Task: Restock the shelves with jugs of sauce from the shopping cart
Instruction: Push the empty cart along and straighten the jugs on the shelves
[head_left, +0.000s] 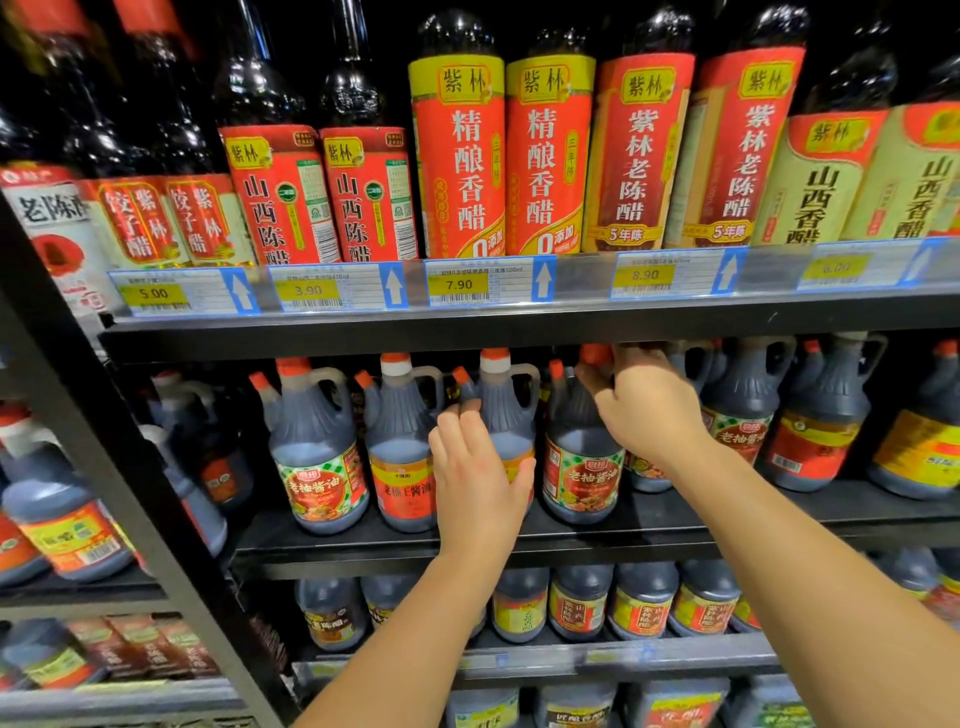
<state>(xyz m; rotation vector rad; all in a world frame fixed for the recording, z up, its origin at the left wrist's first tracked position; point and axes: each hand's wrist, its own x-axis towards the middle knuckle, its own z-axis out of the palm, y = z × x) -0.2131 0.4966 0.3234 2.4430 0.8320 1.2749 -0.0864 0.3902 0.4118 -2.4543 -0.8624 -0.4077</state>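
- The left hand (478, 480) lies on the front of a dark plastic jug of sauce with a white collar, orange cap and orange-yellow label (508, 415). The palm covers most of the label, the fingers reach up over the jug's left shoulder, and the thumb curls round its right side, so the hand holds the jug's body.
- That orange-yellow jug stands upright at the front of the middle black shelf (623, 526), third in the front row counted from the black upright post.
- The right hand (647, 402) is clamped on the top of the next jug to the right, a dark plastic jug of sauce with a red-and-green label (581, 470). The fingers curl round its handle just under the upper shelf and the thumb presses by the orange cap.
- The red-and-green jug also stands upright on the middle shelf, just beside the orange-yellow one. Whether the two touch I cannot tell.
- To the left of the held pair stand two more upright jugs: one with a matching red-and-green label (317, 457) and one with an orange label (401, 457).
- More dark jugs fill the shelf to the right, behind the right forearm.
- The upper black shelf (363, 335) carries tall dark bottles with red and yellow labels (457, 156), and yellow price tags with blue arrows (460, 285) run along its front rail.
- The shelf below holds a row of squat dark jugs with red and yellow labels (640, 605).
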